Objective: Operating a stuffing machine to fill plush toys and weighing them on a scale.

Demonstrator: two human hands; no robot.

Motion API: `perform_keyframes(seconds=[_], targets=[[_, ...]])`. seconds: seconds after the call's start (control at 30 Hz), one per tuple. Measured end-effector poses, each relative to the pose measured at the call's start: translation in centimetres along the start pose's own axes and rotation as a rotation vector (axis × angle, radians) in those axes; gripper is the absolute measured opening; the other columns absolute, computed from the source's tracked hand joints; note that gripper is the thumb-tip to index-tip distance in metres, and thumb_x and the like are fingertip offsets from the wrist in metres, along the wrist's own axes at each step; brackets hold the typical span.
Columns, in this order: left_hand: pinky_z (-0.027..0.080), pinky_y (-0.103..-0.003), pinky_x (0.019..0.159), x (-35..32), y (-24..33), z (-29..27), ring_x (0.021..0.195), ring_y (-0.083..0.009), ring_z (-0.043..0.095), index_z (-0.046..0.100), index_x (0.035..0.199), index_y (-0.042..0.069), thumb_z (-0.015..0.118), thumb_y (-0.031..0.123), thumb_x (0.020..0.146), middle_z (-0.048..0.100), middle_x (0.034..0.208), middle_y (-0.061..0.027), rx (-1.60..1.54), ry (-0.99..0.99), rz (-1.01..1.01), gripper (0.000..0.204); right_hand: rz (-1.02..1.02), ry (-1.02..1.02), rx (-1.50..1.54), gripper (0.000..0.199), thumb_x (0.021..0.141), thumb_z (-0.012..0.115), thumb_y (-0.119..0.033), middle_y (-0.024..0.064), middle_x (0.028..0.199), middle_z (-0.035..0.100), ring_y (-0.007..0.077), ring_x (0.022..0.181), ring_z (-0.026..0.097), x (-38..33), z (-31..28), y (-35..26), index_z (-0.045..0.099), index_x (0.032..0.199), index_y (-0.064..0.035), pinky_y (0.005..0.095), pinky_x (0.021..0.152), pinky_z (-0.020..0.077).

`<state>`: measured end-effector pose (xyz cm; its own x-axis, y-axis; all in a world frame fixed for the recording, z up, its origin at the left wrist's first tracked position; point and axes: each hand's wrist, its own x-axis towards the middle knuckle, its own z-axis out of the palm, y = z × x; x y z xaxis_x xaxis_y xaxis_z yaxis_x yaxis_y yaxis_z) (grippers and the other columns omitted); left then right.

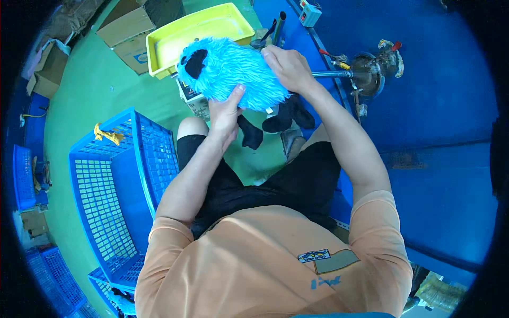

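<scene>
A bright blue shaggy plush toy with a black mouth patch and dangling black limbs is held in front of me, above my knees. My left hand grips its near side, the thumb pressed on the fur and the fingers underneath. At its right end my right hand is closed on the edge of the plush, the fingertips partly hidden. Just right of that hand, a metal tube sticks out from a round machine fitting on the blue panel.
A yellow tray stands beyond the toy, near cardboard boxes. On my left is a tall blue plastic crate with a yellow cloth tied on its rim. Blue panelling borders my right side. More blue baskets sit at lower left.
</scene>
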<state>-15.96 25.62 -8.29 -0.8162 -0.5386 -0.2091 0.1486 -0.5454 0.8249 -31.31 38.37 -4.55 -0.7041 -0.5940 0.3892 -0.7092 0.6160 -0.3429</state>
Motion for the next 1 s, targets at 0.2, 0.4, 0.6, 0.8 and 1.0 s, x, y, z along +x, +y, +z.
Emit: perform_keyframes(seconds=[0.2,0.4,0.6,0.8,1.0], targets=[[0.046,-0.020,0.055,4.8,11.1,-6.2,0.062,-0.0114,0.058,0.059,0.115,0.000,0.070,0.029,0.095,0.065,0.092,-0.0089,0.196,0.029,0.185,0.037,0.068,-0.081,-0.063,0.043,0.102,0.045,-0.047,0.0143,0.079,0.071,0.0435,0.070,0.063,-0.9,-2.1,3.0,0.065,0.096,-0.0106,0.0506,0.063,0.0458],[0.045,-0.019,0.054,14.7,16.0,-8.1,0.062,-0.0137,0.059,0.057,0.113,-0.001,0.061,0.030,0.102,0.070,0.092,-0.0164,0.073,-0.028,0.341,0.033,0.110,-0.034,-0.087,0.041,0.102,0.048,-0.045,0.0104,0.070,0.068,0.0390,0.063,0.063,-0.5,-2.6,2.5,0.065,0.089,-0.0102,0.0475,0.059,0.0457],[0.047,-0.022,0.058,19.5,11.2,-7.4,0.066,-0.0160,0.062,0.060,0.112,-0.002,0.057,0.032,0.103,0.070,0.093,-0.0152,0.206,-0.012,0.182,0.035,0.145,-0.034,-0.072,0.038,0.101,0.050,-0.042,0.0093,0.067,0.068,0.0383,0.060,0.062,-0.3,-2.6,2.1,0.065,0.086,-0.0094,0.0467,0.058,0.0463],[0.050,-0.026,0.063,14.5,3.8,-7.9,0.070,-0.0184,0.064,0.063,0.110,-0.003,0.053,0.033,0.103,0.071,0.094,-0.0140,0.320,0.011,0.030,0.038,0.172,-0.051,-0.093,0.040,0.101,0.049,-0.043,0.0103,0.071,0.069,0.0387,0.063,0.063,-0.3,-2.7,2.2,0.066,0.087,-0.0089,0.0474,0.060,0.0473],[0.051,-0.027,0.071,7.2,-4.5,-12.9,0.085,-0.0178,0.064,0.062,0.117,-0.002,0.056,0.037,0.101,0.068,0.104,-0.0127,0.482,0.197,-0.034,0.042,0.190,-0.133,-0.126,0.043,0.101,0.048,-0.046,0.0124,0.077,0.071,0.0393,0.069,0.064,0.0,-2.6,2.2,0.066,0.089,-0.0085,0.0492,0.065,0.0477]])
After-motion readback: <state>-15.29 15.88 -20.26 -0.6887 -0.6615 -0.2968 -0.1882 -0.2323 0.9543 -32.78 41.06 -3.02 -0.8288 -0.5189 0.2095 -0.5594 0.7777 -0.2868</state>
